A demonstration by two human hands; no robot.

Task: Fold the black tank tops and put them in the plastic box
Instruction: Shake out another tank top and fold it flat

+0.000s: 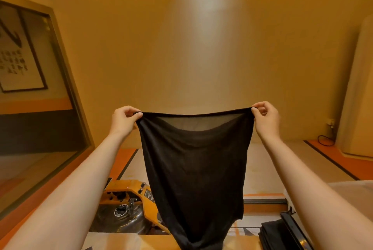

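Pinching the two top corners of the black tank top point(193, 169), the left hand point(125, 117) and right hand point(266, 115) hold its upper edge stretched nearly level in mid-air; the side edges hang free; the lower end bunches; a plain wall point(201, 58) stands well behind the tank top; a dark folded stack point(272, 233) lies to its lower right.
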